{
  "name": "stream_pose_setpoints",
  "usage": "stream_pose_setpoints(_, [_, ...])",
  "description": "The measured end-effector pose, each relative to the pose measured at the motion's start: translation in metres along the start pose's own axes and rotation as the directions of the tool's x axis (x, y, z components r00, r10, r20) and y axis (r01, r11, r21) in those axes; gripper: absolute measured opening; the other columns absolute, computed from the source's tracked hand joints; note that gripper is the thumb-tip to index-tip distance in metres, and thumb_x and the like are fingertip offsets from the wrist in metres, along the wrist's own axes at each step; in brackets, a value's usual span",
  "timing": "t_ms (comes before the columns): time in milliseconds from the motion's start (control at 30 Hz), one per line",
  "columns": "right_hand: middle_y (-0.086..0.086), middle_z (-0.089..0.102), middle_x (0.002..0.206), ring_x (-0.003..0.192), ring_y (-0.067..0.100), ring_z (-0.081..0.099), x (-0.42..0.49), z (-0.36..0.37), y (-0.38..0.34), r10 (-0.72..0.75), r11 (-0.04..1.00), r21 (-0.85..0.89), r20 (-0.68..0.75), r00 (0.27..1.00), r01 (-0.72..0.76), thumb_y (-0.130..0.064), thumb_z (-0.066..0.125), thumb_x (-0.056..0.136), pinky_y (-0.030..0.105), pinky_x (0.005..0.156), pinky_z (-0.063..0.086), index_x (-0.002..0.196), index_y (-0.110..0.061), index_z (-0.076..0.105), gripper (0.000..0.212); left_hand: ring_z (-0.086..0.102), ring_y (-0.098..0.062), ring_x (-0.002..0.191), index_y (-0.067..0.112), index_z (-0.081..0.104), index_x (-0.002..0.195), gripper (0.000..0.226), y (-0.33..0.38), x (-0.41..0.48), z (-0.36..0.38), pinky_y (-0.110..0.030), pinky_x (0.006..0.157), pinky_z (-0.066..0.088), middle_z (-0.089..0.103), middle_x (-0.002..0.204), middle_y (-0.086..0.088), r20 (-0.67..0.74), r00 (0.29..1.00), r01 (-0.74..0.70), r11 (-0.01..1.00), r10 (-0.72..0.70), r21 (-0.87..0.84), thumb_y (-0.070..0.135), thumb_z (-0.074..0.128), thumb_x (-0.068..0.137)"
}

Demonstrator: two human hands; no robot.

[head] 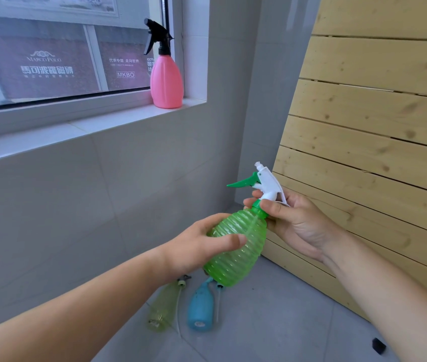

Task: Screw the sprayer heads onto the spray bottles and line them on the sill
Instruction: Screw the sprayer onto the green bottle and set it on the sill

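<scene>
My left hand (202, 244) grips the ribbed body of a translucent green spray bottle (236, 249), held tilted in mid-air. Its white sprayer head (268, 184) with a green trigger sits on the neck, and my right hand (293, 220) is closed around the green collar there. A pink spray bottle (166, 79) with a black sprayer head stands upright at the right end of the white window sill (89, 124). On the floor below lie a yellow-green bottle (164, 307) and a blue bottle (200, 307), with loose sprayer parts and dip tubes beside them.
A slatted wooden panel (377, 113) leans against the wall on the right. A small black object (378, 346) lies on the grey tiled floor at the lower right. The sill runs leftward from the pink bottle.
</scene>
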State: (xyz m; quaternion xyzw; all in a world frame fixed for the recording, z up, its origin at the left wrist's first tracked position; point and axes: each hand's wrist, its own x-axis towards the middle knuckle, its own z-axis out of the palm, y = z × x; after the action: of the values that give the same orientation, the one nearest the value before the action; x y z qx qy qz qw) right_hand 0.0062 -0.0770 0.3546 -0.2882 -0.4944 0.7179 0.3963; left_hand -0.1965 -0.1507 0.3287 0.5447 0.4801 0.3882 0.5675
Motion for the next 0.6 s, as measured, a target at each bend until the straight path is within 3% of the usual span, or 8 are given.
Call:
stream_pose_setpoints(167, [0.019,0.072,0.111,0.108,0.031,0.068,-0.001,0.005,0.000,-0.006,0.995,0.103,0.043,0.999,0.001,-0.008,0.060,0.083,0.042,0.097,0.054,0.120,0.001,0.061,0.038,0.072,-0.022,0.097,0.023,0.070,0.120,0.053,-0.003,0.003,0.001,-0.044,0.093,0.054,0.076,0.106,-0.005,0.016,1.000,0.018,0.993,-0.016,-0.113,0.045,0.074,0.071])
stream_pose_setpoints(367, [0.018,0.072,0.099,0.103,0.033,0.067,0.005,0.011,0.005,0.016,0.997,0.082,-0.035,0.999,-0.013,-0.009,0.066,0.077,0.039,0.087,0.058,0.114,0.002,0.063,0.039,0.074,-0.014,0.083,0.018,0.067,0.118,0.063,-0.004,0.004,0.005,-0.029,0.071,0.060,0.076,0.093,0.001,-0.068,0.998,-0.005,0.998,0.002,-0.055,0.048,0.079,0.064])
stream_pose_setpoints(467, [0.017,0.073,0.096,0.096,0.030,0.068,0.007,0.014,0.009,0.003,0.998,0.064,-0.078,0.997,0.002,-0.009,0.068,0.075,0.035,0.080,0.060,0.110,0.001,0.064,0.037,0.074,-0.012,0.080,0.020,0.066,0.113,0.054,-0.004,0.005,0.008,-0.028,0.070,0.060,0.076,0.088,0.003,-0.120,0.993,-0.007,1.000,0.006,-0.008,0.041,0.084,0.066])
stream_pose_setpoints(600, [0.016,0.073,0.093,0.086,0.024,0.071,0.009,0.016,0.016,-0.018,0.999,0.042,-0.139,0.990,0.024,-0.001,0.062,0.087,0.032,0.075,0.061,0.109,0.003,0.064,0.023,0.072,-0.011,0.075,0.020,0.065,0.109,0.043,-0.005,0.005,0.011,-0.028,0.068,0.060,0.074,0.084,0.005,-0.197,0.980,-0.001,0.999,0.012,0.054,0.030,0.088,0.074])
